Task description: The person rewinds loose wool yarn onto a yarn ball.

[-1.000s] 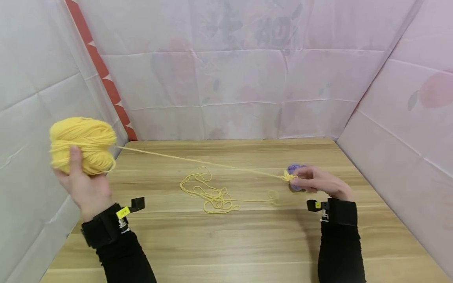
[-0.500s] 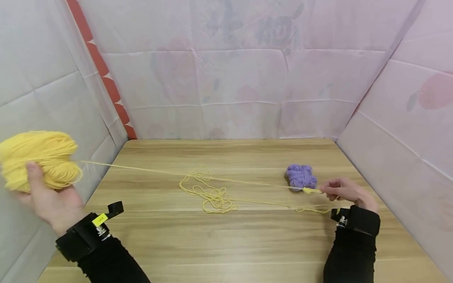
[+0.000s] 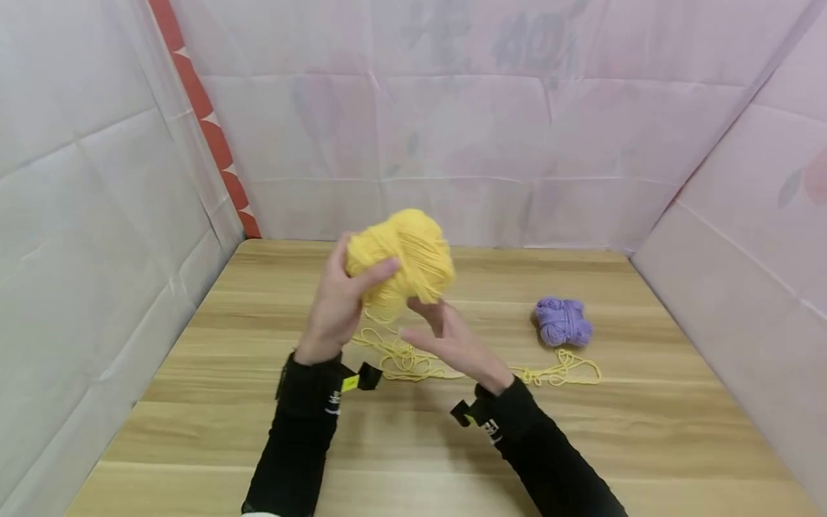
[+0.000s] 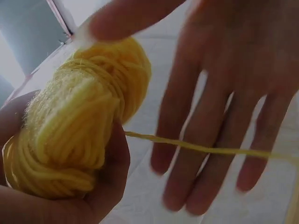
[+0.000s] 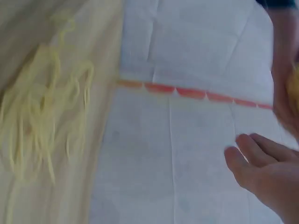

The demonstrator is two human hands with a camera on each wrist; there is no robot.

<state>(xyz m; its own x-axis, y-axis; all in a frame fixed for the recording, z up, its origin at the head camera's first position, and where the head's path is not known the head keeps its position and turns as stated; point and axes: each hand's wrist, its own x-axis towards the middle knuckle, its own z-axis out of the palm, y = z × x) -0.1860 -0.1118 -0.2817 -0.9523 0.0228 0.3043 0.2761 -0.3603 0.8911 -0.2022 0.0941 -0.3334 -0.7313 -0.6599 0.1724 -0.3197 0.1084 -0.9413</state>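
My left hand [image 3: 339,305] grips a ball of yellow yarn [image 3: 407,258], raised above the middle of the table, its thumb across the near side. In the left wrist view, fingers [image 4: 114,172] wrap the yarn ball [image 4: 74,121] from below. My right hand [image 3: 455,341] is just below and right of the ball, fingers extended and holding nothing. Seen from the left wrist, the right hand [image 4: 224,93] has its fingers straight, and a strand of yarn [image 4: 205,148] from the ball crosses them. Loose yellow yarn [image 3: 410,362] lies in loops on the table beneath the hands.
A purple yarn ball [image 3: 562,321] rests on the wooden table [image 3: 388,445] at the right. More loose yellow yarn [image 3: 562,370] lies in front of it. Cloth-covered walls [image 3: 452,143] enclose the table at the back and both sides.
The left hand has brought the yellow ball from the far left to the middle. The right hand has let go of the yarn end by the purple ball and moved left towards the yellow one.
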